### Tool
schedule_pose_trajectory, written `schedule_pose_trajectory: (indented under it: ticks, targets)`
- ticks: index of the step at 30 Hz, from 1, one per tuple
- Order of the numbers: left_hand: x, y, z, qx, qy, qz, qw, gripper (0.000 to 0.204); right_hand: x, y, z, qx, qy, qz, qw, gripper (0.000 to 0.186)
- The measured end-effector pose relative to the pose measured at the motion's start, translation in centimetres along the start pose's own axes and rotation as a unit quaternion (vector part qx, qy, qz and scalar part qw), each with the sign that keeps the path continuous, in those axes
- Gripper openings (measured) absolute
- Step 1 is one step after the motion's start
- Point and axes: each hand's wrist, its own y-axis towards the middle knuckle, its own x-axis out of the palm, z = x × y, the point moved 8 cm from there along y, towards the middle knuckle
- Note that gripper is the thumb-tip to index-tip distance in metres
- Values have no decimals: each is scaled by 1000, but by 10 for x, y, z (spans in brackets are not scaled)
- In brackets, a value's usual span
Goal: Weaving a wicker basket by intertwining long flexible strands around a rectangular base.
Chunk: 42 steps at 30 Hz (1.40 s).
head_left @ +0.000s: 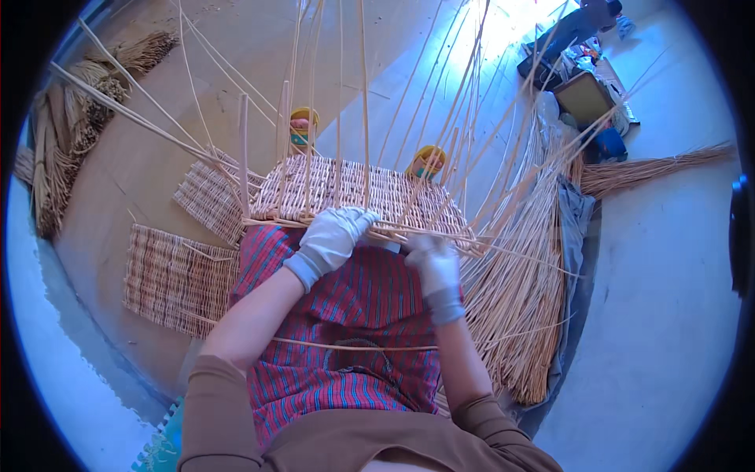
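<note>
A woven wicker panel [314,189] lies across my lap, its long upright stakes fanning away from me. My left hand [334,234], in a pale work glove, has its fingers closed over the near edge of the weave, left of its middle. Close to that same edge, toward the right, is my gloved right hand [434,266]. Motion smears its fingers, so I cannot make out what they hold, if anything. Beneath both hands, a red and blue striped cloth [330,315] covers my lap. A single loose cane [354,346] crosses it.
Two woven pieces, one a flat mat [177,279], lie at my left. A large bundle of loose canes [519,322] spreads on my right, near a darker bundle [661,171]. Stacked bundles [63,149] stand far left. Two yellow-rimmed feet [303,126] show beyond the panel.
</note>
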Motion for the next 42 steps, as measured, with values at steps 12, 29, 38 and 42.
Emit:
schedule_pose_trajectory:
  ticks: [12,29,38,42]
  targets:
    - [3,16,-11,-209,-81,-13,974,27,146,82,-158,-480,-389,-12,786,76]
    - [-2,16,-5,-150,-78,27,985,19,71,-5,-77,-493,-520,-1,697,60]
    - [31,8,5,-87,147,2,985,34,69,27,-58,-371,-616,-24,694,44]
    - [25,5,15,-87,160,14,983,32,65,46,-54,-294,-602,-61,740,39]
